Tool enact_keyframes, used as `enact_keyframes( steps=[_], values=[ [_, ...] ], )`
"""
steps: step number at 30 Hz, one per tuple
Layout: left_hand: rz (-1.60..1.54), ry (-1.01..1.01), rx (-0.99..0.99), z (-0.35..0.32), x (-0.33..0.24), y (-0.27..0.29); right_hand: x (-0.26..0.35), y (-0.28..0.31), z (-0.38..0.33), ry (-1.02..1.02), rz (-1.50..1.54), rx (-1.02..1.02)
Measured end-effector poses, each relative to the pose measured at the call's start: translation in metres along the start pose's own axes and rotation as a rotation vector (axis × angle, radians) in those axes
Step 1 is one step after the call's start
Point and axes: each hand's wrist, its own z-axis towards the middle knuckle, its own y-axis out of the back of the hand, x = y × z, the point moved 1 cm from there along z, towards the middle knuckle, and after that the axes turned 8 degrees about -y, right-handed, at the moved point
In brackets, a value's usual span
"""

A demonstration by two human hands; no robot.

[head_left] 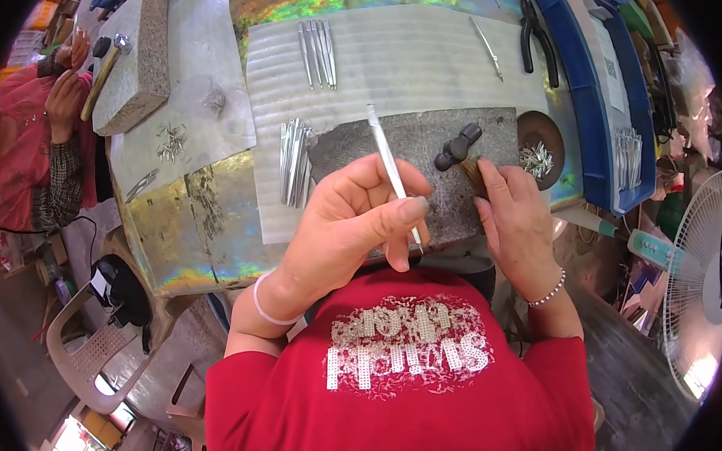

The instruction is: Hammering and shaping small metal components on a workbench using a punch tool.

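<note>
My left hand (349, 212) is closed on a pair of slim silver tweezers (388, 157), tilted, one end up and the pointed end down near my shirt. Over the right part of a dark grey stone slab (358, 143), my right hand (517, 214) is closed around the wooden handle of a small hammer (458, 147). The hammer's dark head lies on the slab, and most of its handle is hidden by my fingers. Left of the slab lies a bundle of similar silver tweezers (295, 164), with a second group of tweezers (318, 53) farther back.
A brown dish (536, 125) of small silver pieces sits right of the slab. Beyond are black pliers (537, 42), a thin pointed tool (488, 47) and a blue tray (583, 169). At left stand a granite block (148, 55), another hammer (101, 77) and a co-worker (44, 132). A fan (705, 271) is at right.
</note>
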Motion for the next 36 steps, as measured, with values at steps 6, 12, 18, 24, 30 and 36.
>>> enact_keyframes(
  steps=[6, 12, 18, 24, 30, 36],
  values=[
    [0.013, 0.082, 0.03, 0.006, 0.0, -0.001, -0.011, 0.013, 0.014, -0.022, 0.174, 0.057],
    [0.112, 0.054, 0.024, 0.01, 0.0, -0.001, -0.053, 0.016, 0.081, -0.122, 0.362, -0.068],
    [0.136, 0.052, 0.02, 0.013, -0.001, -0.002, -0.115, -0.026, 0.177, -0.121, 0.211, -0.117],
    [0.133, 0.089, 0.018, 0.016, -0.004, 0.0, -0.125, -0.05, 0.225, -0.166, 0.073, 0.016],
    [0.252, 0.187, 0.124, 0.02, -0.011, 0.0, -0.129, -0.042, 0.218, -0.161, 0.226, 0.052],
    [0.285, 0.245, 0.18, 0.022, -0.014, 0.0, -0.073, 0.03, 0.15, -0.181, 0.64, 0.13]
  ],
)
